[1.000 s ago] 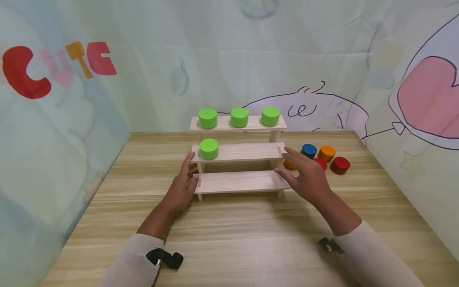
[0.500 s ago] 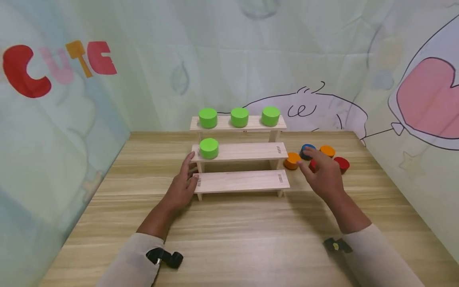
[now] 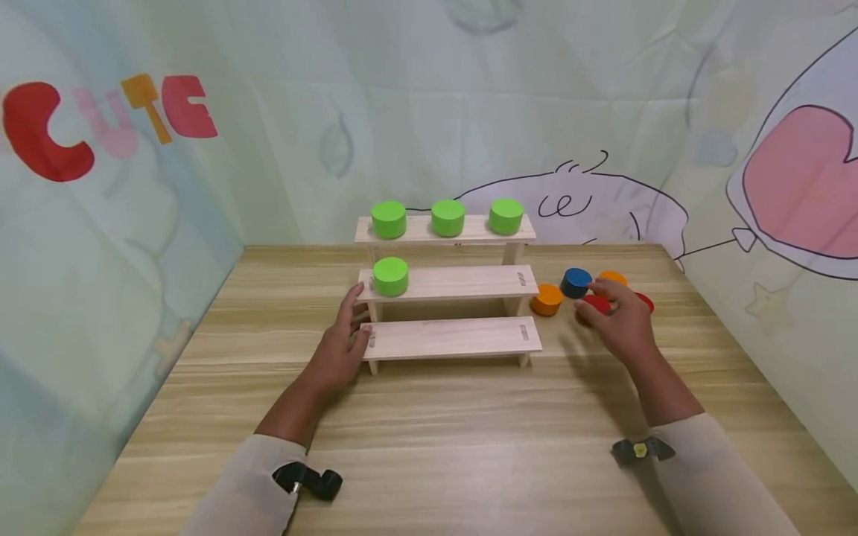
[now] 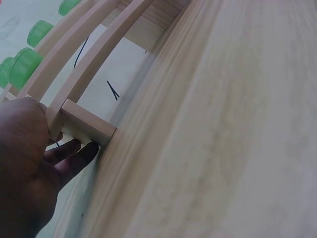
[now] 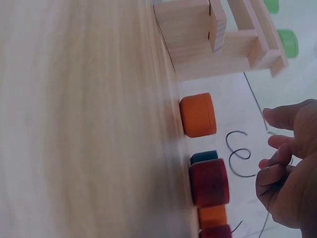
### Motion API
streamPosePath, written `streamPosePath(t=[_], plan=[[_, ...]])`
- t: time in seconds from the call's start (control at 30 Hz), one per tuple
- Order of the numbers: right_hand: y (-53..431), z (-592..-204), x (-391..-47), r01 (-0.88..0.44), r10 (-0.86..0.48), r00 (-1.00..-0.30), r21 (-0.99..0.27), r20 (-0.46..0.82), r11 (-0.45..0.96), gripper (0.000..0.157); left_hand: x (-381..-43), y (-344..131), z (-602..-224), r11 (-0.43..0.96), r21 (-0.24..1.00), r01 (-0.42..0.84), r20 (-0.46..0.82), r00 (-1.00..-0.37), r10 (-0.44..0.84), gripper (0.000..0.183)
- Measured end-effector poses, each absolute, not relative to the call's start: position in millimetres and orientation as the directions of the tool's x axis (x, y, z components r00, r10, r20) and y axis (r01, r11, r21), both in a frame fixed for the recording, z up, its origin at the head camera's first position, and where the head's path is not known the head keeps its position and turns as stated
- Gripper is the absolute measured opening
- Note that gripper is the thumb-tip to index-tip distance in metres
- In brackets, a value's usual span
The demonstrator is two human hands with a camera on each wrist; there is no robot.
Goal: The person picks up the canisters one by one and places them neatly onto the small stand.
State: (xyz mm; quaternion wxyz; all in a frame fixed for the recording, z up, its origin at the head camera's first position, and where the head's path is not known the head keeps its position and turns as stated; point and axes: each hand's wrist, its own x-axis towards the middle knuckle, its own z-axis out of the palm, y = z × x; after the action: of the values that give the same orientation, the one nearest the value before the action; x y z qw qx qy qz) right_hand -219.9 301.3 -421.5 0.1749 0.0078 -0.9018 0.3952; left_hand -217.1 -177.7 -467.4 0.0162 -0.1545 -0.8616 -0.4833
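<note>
My left hand rests against the left end of a three-step wooden display stand. Its thumb touches the bottom step while its fingers lie along the side, near the leg in the left wrist view. To the right, my right hand hovers over a red round block, thumb and index finger apart. The right wrist view shows that hand above the dark red block, with a gap between them. One green round block stands at the left of the middle step; three more, including a green block, line the top step.
Around the right hand sit a blue block, an orange block, a second orange block and a partly hidden second red block. A printed cloth backdrop rises behind the wooden table.
My right hand has left the stand's right end and moved right over the loose blocks, uncovering the near orange block and then the blue one. My left hand stays at the stand.
</note>
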Motion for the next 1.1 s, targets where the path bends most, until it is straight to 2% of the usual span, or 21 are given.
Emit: streamPosePath(t=[0.2,0.37,0.77,1.1], plan=[[310,-427,-227,-0.003,0.158,-0.976,-0.733,0.151,0.680,0.054,-217,-179,-467,0.493,0.823,0.284,0.180,-0.952,0.248,0.075],[316,-433,-229,0.106,0.192,-0.981,-0.753,0.028,0.650,0.057,-218,-178,-469,0.486,0.826,0.286,0.182,-0.951,0.250,0.075],[324,-437,-237,0.197,0.203,-0.975,-0.791,-0.094,0.579,0.065,-218,-178,-465,0.502,0.811,0.300,0.196,-0.948,0.250,0.075],[326,-442,-237,0.274,0.238,-0.956,-0.806,-0.171,0.524,0.058,-219,-178,-469,0.497,0.816,0.297,0.190,-0.948,0.254,0.075]])
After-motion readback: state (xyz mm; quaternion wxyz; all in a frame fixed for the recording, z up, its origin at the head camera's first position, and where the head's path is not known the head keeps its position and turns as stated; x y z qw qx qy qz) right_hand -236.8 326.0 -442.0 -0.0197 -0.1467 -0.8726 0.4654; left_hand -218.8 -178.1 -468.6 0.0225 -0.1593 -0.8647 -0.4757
